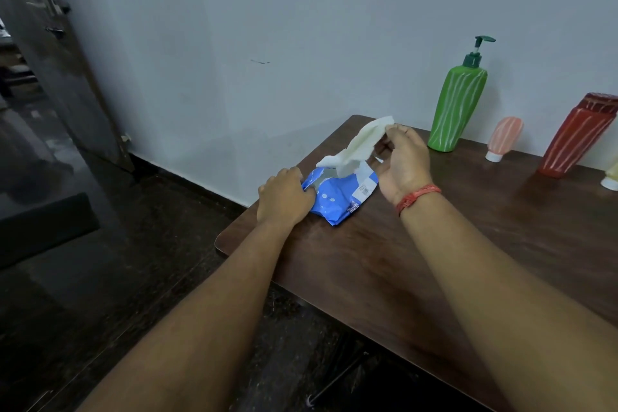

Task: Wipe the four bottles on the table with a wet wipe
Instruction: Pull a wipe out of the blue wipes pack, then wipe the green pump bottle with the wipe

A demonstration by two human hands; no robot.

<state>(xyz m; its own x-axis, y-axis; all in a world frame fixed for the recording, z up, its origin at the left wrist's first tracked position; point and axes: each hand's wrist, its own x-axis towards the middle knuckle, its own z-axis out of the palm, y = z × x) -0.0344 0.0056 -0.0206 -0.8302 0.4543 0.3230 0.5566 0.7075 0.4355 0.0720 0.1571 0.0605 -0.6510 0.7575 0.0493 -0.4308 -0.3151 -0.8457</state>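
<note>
Dark brown wood grain covers the table (418,264), which stands against a pale wall. Near its far left corner lies a blue wet-wipe pack (344,192), its flap peeled up at the top. The left hand (284,197) rests on the left end of the pack, fingers curled over its edge and pressing it down onto the table. The right hand (403,162), with a red thread band (418,199) around the wrist, is raised just above and beside the pack; its fingers (396,129) pinch the upper end of a white wet wipe (363,144). The wipe stretches down from that pinch to the opening of the pack, where its lower end is bunched and seems to remain partly inside, though the folds make this hard to judge.

Along the far edge, by the wall, stand the bottles. A tall green pump bottle (458,104) with pale stripes is nearest the right hand. Just right of it is a small pink tube (503,137) standing on its white cap. Further right is a red bottle (578,134) with pale stripes. At the right edge of the view only a sliver of a pale yellow bottle (612,174) shows, also on a white cap.
</note>
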